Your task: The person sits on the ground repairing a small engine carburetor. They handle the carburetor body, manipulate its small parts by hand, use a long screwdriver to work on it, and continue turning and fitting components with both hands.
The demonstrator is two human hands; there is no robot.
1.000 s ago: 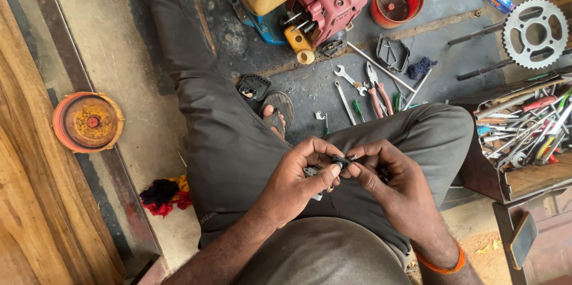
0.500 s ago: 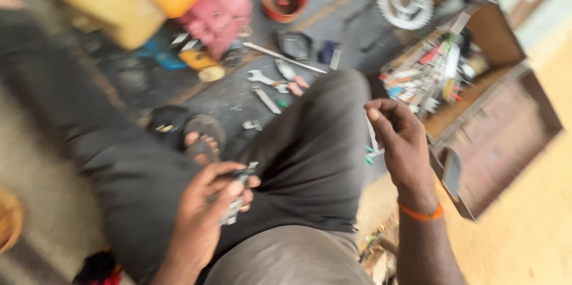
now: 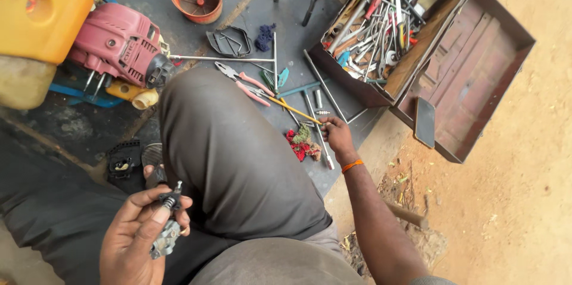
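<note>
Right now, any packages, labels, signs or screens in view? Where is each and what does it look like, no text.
Dark flat rectangular slab, maybe a phone: lying in the open lid of the brown metal toolbox, screen unlit, cannot tell for sure.
Yellow plastic fuel tank: top left, beside the red small engine; no label visible.
No packages, signs or readable labels otherwise.
Left hand holds a small grey metal carburettor part; right hand reaches the tools on the floor.

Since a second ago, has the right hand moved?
Yes. The right hand left the small metal part in the left hand and reached out to the tools beside the toolbox.
</note>
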